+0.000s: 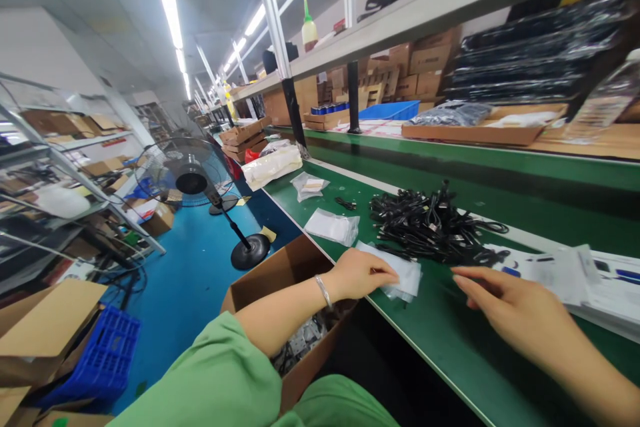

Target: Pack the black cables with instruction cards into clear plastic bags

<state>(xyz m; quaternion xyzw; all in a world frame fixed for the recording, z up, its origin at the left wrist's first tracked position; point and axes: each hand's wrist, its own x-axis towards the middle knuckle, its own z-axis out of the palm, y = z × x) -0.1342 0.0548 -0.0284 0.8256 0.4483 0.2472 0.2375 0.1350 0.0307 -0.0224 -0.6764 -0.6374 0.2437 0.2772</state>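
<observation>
My left hand [361,273], with a silver bracelet at the wrist, reaches over the bench edge. Its thumb and fingers come together on a small stack of clear plastic bags [409,275] lying on the green bench. To the right, my right hand [505,293] hovers above the bench surface, its fingers slightly bent and a little apart, with nothing visible in them. Between and beyond both hands lies a tangled heap of black cables [430,223]. Another stack of plastic bags [331,225] is to the left of it, near a single coiled cable [345,203].
An open cardboard box [295,260] stands below my left arm, against the bench edge, with packed items inside. Printed sheets and bags [570,277] lie at right. A standing fan [250,250] is on the blue floor. A shelf [380,37] runs above the bench.
</observation>
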